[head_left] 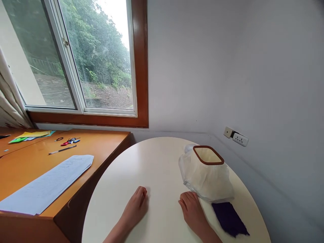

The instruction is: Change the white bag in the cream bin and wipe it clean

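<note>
My left hand (136,206) rests on the round white table (157,168) with its fingers curled into a loose fist, and nothing shows in it. Also curled closed, my right hand (191,210) lies on the tabletop beside the lower edge of a white plastic bag (206,182). That bag drapes around a bin whose brown rim (221,163) stands up at the top; the bin's walls are mostly covered. To the right of my right hand, a dark purple cloth (229,218) lies flat just in front of the bag.
At left stands a wooden desk (101,141) with papers (50,184), a pen (62,150), a bunch of keys (73,140) and coloured sheets (32,135). A window (101,60) is above it. A wall socket (240,138) sits behind the table at right.
</note>
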`<state>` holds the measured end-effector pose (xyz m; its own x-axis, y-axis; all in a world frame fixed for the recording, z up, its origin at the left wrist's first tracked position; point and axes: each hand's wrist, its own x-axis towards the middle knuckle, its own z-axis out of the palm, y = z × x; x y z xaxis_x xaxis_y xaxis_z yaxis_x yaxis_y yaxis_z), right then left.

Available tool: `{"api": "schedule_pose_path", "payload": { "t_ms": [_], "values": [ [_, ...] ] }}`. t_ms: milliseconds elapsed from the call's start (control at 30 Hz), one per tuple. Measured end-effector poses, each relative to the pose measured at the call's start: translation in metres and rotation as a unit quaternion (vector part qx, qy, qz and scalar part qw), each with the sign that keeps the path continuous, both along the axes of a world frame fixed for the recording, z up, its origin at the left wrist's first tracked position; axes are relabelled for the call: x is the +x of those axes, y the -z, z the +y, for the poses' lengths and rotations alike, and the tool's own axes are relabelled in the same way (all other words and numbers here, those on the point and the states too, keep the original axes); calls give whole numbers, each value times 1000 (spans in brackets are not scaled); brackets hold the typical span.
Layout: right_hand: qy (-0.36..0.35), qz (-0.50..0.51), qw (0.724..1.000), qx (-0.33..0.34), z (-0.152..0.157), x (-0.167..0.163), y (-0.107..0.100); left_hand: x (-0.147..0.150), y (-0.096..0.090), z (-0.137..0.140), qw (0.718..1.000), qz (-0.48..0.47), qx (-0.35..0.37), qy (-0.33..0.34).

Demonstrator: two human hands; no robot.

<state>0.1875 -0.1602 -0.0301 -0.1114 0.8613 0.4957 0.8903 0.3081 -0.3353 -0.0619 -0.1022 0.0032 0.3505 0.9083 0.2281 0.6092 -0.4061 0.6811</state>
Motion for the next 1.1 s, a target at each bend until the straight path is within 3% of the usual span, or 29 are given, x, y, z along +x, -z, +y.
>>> {"api": "schedule_pose_path", "payload": {
  "t_ms": [333,467,700,1100],
  "values": [
    [2,28,998,-61,-1,0,0,2,-6,-5,998,56,33,-1],
    [1,32,994,-107,-1,0,-4,-1,3,1,991,111,65,44],
    [5,-57,981,-185,3,0,-8,-3,20,12,957,256,91,103],
    [26,-71,973,-219,2,-5,-14,-2,11,11,959,262,37,97]
  ]
}}
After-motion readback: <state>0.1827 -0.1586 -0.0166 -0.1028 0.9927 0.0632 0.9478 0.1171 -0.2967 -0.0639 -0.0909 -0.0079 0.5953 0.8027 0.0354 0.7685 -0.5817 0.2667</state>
